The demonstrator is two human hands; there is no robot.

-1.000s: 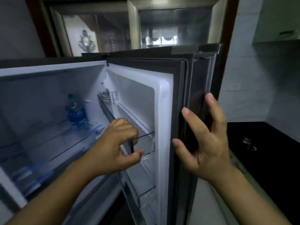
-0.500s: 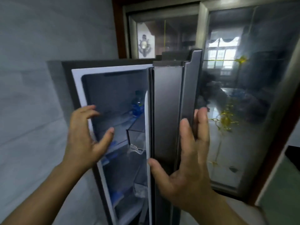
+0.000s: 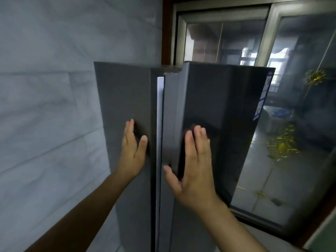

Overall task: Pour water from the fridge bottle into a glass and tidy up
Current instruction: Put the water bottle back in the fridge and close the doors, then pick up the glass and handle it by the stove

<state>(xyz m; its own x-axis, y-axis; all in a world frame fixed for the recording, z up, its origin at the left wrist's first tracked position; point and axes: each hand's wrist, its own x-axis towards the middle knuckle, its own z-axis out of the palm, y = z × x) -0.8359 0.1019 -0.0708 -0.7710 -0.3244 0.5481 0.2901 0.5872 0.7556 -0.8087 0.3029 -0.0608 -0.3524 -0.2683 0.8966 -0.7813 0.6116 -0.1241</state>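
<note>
Fingers (image 3: 189,142) straight and together: right hand (image 3: 194,171) flat against fridge door (image 3: 218,106), ajar by a narrow gap; left hand (image 3: 133,151) flat against fridge side (image 3: 123,95). Blue door label (image 3: 261,99) illegible.

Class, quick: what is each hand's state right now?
Left hand: open, straight fingers against the dark grey metal fridge side.
Right hand: open, flat fingers pressing the glossy dark grey fridge door.
</note>
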